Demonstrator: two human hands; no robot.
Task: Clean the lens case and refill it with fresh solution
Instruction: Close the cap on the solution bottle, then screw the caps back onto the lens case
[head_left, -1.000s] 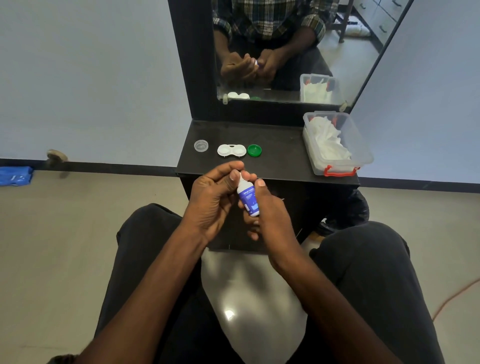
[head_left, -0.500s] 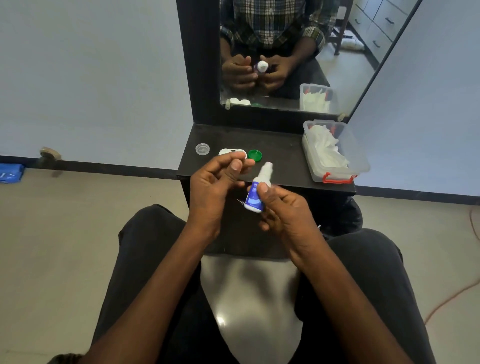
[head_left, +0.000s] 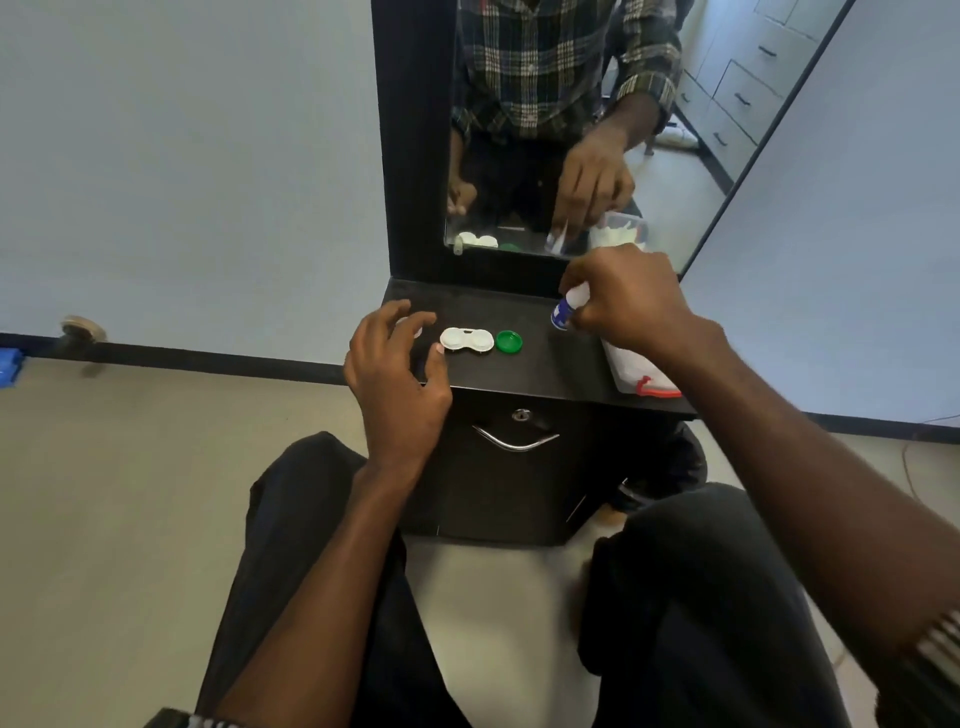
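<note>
Hands parted: bottle carried to the frame's right.
Right hand (head_left: 626, 299) gripped the solution bottle (head_left: 568, 309); left hand (head_left: 396, 369), fingers loosely spread, neared the lens case (head_left: 466, 339), likely ready for refilling.

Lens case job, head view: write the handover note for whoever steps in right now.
Left hand: open, fingers spread above the clear cap at the left end of the black countertop; holds nothing.
Right hand: grips the solution bottle, low over the counter beside the clear tissue box.
White lens case sits uncapped mid-counter, green cap just right of it.
Done: both caps off. Whether the wells hold solution cannot be told.
Left: likely check the wells, then screw both caps on.
</note>
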